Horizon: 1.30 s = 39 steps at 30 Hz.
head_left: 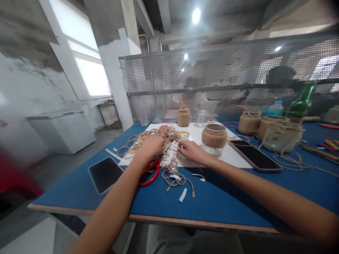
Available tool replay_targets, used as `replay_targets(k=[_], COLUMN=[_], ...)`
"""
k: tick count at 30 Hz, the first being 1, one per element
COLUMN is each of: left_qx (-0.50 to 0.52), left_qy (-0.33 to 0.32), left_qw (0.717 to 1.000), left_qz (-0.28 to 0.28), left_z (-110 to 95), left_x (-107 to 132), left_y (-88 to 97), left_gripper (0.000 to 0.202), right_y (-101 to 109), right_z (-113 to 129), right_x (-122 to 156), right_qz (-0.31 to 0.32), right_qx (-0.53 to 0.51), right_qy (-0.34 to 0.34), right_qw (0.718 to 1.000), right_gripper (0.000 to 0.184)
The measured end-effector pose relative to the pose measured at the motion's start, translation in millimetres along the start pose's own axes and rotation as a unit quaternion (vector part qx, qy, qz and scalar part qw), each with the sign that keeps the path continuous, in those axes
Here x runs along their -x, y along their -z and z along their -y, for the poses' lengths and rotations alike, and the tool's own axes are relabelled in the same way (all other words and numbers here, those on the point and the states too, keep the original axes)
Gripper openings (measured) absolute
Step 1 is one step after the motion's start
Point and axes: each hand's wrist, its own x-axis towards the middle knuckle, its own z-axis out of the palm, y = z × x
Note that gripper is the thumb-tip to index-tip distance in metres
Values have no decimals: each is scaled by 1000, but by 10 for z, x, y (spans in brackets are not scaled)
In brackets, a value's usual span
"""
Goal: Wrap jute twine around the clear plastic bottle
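A loose tangle of jute twine (159,141) lies across the edge of a white board (227,153) on a blue table (219,201). My left hand (149,148) presses into the tangle and seems to grip it. Just below that hand is a red plastic loop (150,174), perhaps a scissors handle, with a bit of metal showing beyond my fingers. My right hand (190,151) rests on the board, its fingertips pinched at thin strands; I cannot tell if they hold one. Twine offcuts and white strips (182,194) are scattered near the table's front edge.
A black phone (105,174) lies left of my arm and another (254,156) lies to the right. Twine-wrapped jars (214,137) stand along the back. Beyond a perforated metal screen (169,77) sits a person. Pens and a green bottle (300,102) are at the right.
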Motion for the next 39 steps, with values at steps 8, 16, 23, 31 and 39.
replay_targets(k=[8, 16, 23, 31, 39], left_qx=[127, 113, 22, -8, -8], left_qy=[2, -54, -52, -60, -50], left_qw=[982, 988, 997, 993, 994], left_qz=[-137, -88, 58, 100, 100], left_z=[-49, -117, -277, -236, -258], left_x=[49, 46, -21, -29, 7], left_y=[223, 177, -189, -199, -177], left_gripper=[21, 29, 21, 20, 19], right_y=[407, 390, 430, 178, 377], right_z=[175, 1, 80, 135, 130], right_x=[203, 287, 364, 444, 459], right_qz=[-114, -50, -59, 96, -18], right_qx=[-98, -386, -108, 218, 182], right_qy=[-18, -61, 1, 131, 119], right_qw=[989, 919, 992, 962, 976], right_gripper=[24, 19, 30, 13, 15])
